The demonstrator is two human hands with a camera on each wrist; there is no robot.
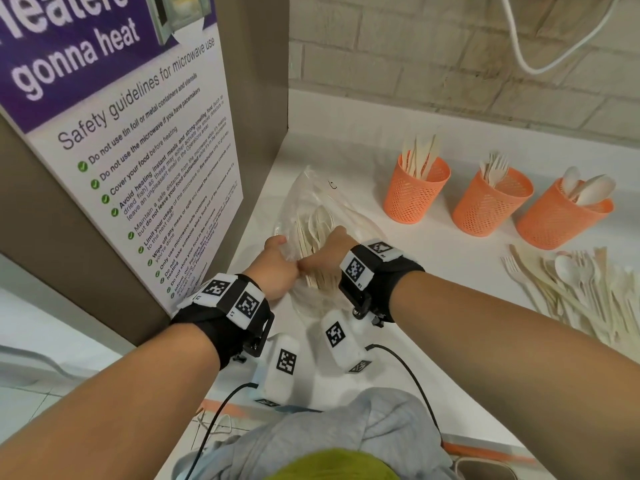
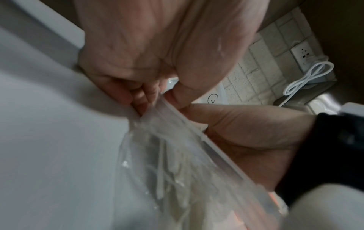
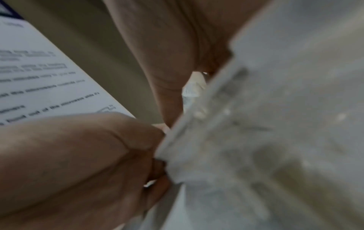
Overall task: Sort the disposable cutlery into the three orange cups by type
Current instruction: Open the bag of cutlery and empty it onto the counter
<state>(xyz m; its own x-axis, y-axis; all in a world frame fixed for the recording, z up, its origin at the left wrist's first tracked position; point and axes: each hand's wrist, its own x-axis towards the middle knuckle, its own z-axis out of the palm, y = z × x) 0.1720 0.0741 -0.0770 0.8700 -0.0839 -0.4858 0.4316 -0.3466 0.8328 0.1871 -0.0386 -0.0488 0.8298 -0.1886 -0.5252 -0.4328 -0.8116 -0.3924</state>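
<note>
A clear zip bag (image 1: 313, 209) of pale cutlery lies on the white counter by the left panel. My left hand (image 1: 277, 268) and right hand (image 1: 323, 258) meet at its near end, both pinching the bag's zip edge (image 2: 189, 124), fingers curled. In the right wrist view the bag (image 3: 256, 140) fills the right side, blurred. Three orange mesh cups stand further right: one with knives (image 1: 414, 188), one with forks (image 1: 488, 204), one with spoons (image 1: 557, 216). A loose heap of mixed cutlery (image 1: 581, 292) lies at the right edge.
A brown panel with a microwave safety poster (image 1: 138, 161) stands close on the left. Behind the counter is a tiled wall with a white cable (image 1: 530, 60). White tagged devices (image 1: 285, 362) with black leads hang under my wrists.
</note>
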